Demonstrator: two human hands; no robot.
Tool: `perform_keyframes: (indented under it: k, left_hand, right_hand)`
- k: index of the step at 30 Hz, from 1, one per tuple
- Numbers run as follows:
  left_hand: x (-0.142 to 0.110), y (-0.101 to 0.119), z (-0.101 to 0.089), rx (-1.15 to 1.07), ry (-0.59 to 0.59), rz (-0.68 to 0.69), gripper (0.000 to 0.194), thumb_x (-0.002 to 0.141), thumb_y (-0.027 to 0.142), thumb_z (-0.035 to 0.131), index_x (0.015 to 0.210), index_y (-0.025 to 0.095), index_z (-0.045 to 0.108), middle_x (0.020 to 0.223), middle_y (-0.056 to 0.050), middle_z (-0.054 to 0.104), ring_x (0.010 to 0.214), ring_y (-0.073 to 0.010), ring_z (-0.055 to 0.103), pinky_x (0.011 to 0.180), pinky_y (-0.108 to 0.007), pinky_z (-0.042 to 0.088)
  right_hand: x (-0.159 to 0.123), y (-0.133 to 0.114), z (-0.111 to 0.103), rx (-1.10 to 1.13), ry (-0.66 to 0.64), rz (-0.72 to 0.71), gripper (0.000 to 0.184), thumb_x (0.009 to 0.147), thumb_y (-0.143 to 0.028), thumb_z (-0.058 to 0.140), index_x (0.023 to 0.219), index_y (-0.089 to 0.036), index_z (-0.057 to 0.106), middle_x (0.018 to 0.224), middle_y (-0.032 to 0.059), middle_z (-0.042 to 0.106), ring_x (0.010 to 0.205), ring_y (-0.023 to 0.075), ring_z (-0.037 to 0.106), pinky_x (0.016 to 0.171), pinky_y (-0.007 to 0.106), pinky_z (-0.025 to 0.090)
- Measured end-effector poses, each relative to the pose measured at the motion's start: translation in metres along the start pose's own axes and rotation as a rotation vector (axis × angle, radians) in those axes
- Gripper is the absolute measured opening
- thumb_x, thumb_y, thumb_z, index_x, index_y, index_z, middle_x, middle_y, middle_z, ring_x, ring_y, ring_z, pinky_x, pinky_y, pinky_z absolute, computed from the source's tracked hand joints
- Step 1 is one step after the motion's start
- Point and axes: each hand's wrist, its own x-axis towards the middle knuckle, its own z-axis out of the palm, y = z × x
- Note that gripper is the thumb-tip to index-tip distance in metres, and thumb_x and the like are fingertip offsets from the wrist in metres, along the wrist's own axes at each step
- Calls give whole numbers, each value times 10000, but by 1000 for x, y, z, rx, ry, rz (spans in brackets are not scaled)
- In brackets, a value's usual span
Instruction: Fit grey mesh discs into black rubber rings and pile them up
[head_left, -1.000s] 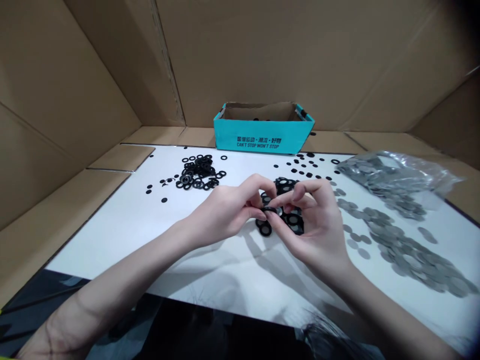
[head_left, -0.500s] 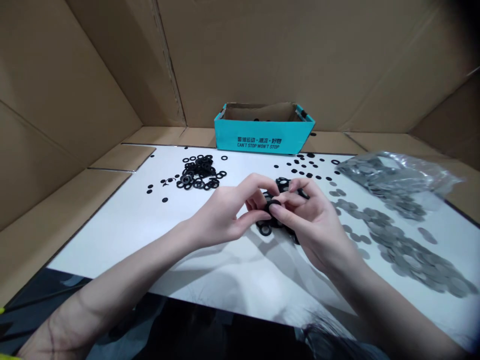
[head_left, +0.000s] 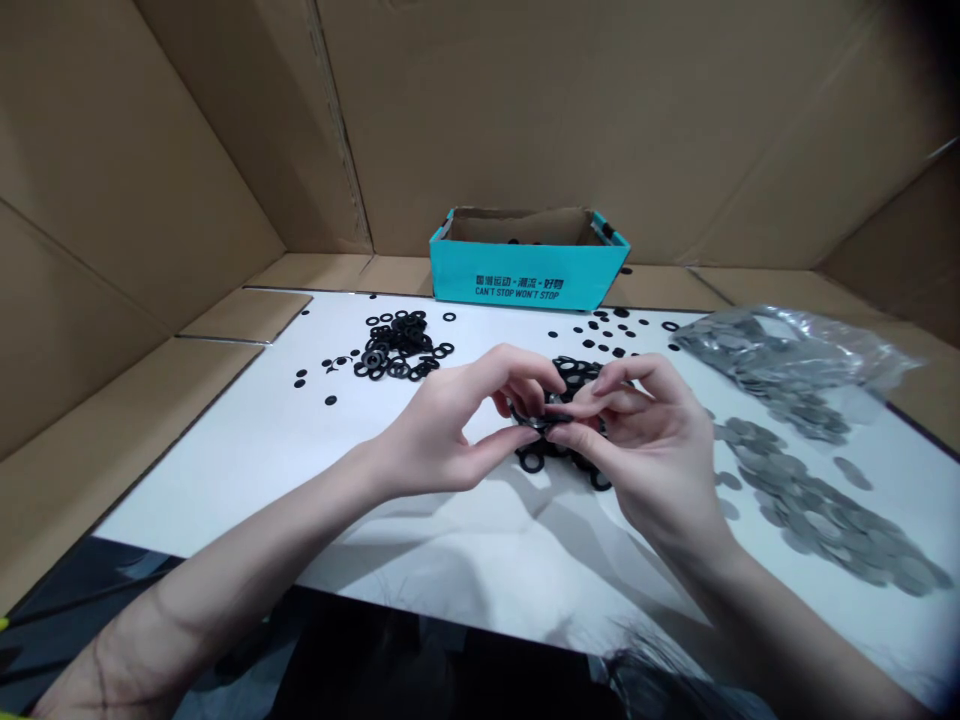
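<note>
- The left hand (head_left: 442, 430) is raised off the tabletop (head_left: 420, 545), curled inward, with its thumb and forefinger closed in a pinch toward the middle of the view.
- The right hand (head_left: 652, 450) faces it from the other side, also raised, with its thumb and forefinger pinched close together.
- A black washer (head_left: 536, 423) sits at the point where the fingertips of both hands meet, seen almost edge-on, and both pinches appear to have hold of it.
- Its flat face is tipped away from view, and its edge runs roughly left to right across the view, in line with the two hands.
- Neither hand is clearly nearer: the washer lies about midway between the palms, and the fingers partly hide it.
- A black pile (head_left: 574, 375) of similar washers lies directly below and just ahead of the fingertips, and some of its washers sit under the right hand.
- A second pile (head_left: 397, 345) lies further left, beyond the left hand.
- Small black discs (head_left: 600, 325) are scattered ahead of the right hand.
- Gray discs (head_left: 817, 515) spread out to the right, beside a plastic bag (head_left: 780, 350) holding more of them.
- A teal box (head_left: 529, 285) stands at the far edge of the tabletop, against cardboard walls (head_left: 187, 150).
</note>
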Motion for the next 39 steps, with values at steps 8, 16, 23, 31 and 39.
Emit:
perform_keyframes:
  k: [8,16,23,31,39]
  left_hand:
    - [2,6,1,15,31,5,271,914,58,581,1133,216,564,986,-31,720,865,-133,701,755,-250,564]
    - [6,13,-1,-590,-103,-584,278,936,286,690,1127,218,500,781,26,629,688,-108,642,682,-238,532]
    - [8,12,-3,-601,-1,-625,339,860,184,731,1107,228,503,766,44,621,668,-91,631,665,-221,524]
    - [9,15,-2,-686,31,-654,349,843,158,748,1071,224,493,696,66,623,597,-82,633,616,-211,525]
    - [10,14,-2,-822,16,-615,355,894,235,776,1111,216,495,745,39,673,668,-93,694,673,-205,582]
  right_hand:
    - [-3,-3,1,-84,28,-101,324,743,-150,863,841,-281,583,775,-36,615,740,185,749,635,328,612]
    - [-5,-3,-1,-200,5,-355,291,780,-46,743,869,-291,616,819,-1,651,773,202,716,681,378,626]
    - [0,-1,-4,-106,-148,-244,381,785,-64,776,1019,-304,596,1002,13,729,1016,243,748,879,426,579]
    - [1,1,-4,-19,-158,-169,375,778,-119,844,1003,-306,611,978,-4,777,996,238,777,870,406,616]
    - [4,4,-5,146,-173,-126,402,794,-16,789,1002,-322,630,984,-49,806,982,168,778,834,313,609]
